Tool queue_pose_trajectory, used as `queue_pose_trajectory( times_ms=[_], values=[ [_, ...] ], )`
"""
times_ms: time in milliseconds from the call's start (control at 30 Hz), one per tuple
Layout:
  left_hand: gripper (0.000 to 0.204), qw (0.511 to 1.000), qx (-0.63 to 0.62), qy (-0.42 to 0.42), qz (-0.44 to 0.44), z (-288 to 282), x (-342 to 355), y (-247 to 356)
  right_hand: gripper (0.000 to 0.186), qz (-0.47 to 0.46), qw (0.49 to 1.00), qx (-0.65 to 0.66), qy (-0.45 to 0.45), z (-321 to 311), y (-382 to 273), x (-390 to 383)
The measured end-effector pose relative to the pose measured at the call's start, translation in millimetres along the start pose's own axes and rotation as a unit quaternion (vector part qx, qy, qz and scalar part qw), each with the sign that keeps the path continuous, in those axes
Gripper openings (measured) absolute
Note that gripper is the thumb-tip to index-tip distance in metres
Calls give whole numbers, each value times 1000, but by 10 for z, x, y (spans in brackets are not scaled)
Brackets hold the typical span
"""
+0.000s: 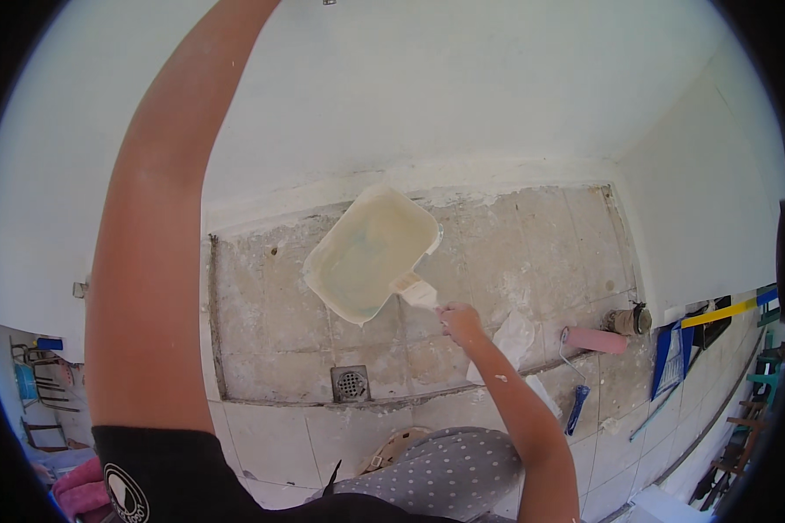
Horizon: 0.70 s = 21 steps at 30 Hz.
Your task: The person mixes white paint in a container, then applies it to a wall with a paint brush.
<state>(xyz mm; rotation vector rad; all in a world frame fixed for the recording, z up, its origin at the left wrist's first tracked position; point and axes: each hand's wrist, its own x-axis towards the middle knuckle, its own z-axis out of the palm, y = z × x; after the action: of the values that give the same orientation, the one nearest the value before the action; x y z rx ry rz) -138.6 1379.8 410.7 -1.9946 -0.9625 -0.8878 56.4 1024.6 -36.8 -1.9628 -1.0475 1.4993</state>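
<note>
My right hand (460, 322) is closed round the handle of a flat paintbrush (419, 290). The brush's pale bristles touch the near right rim of a cream paint tray (327, 295). Thin whitish paint (371, 244) covers the bottom of the tray. My left arm reaches up along the wall and leaves the picture at the top, so the left hand is hidden from view. A crumpled white sheet (516, 336) lies on the floor just right of my right hand.
A pink paint roller (595, 339) with a blue handle lies on the tiles (532, 235), beside a small tin (628, 321). Farther right is a blue dustpan (672, 357). A square floor drain (351, 384) sits below the tray. White walls (462, 87) rise behind and at the right.
</note>
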Motion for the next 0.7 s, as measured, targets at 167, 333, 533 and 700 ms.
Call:
queue_pose_trajectory(
  times_ms=[167,333,533,700],
  values=[
    [32,956,123,-26,-264,30,185,231,23,10,999,16,36,-453,-283,-383],
    [31,985,80,-76,-132,-65,69,231,21,41,966,253,42,-968,-179,-757],
    [30,986,-19,-62,151,157,184,-635,18,52,942,333,-7,-934,25,-967],
    [23,992,-106,-72,-19,-53,85,-136,21,52,948,314,-27,-1055,243,-1198]
  ],
)
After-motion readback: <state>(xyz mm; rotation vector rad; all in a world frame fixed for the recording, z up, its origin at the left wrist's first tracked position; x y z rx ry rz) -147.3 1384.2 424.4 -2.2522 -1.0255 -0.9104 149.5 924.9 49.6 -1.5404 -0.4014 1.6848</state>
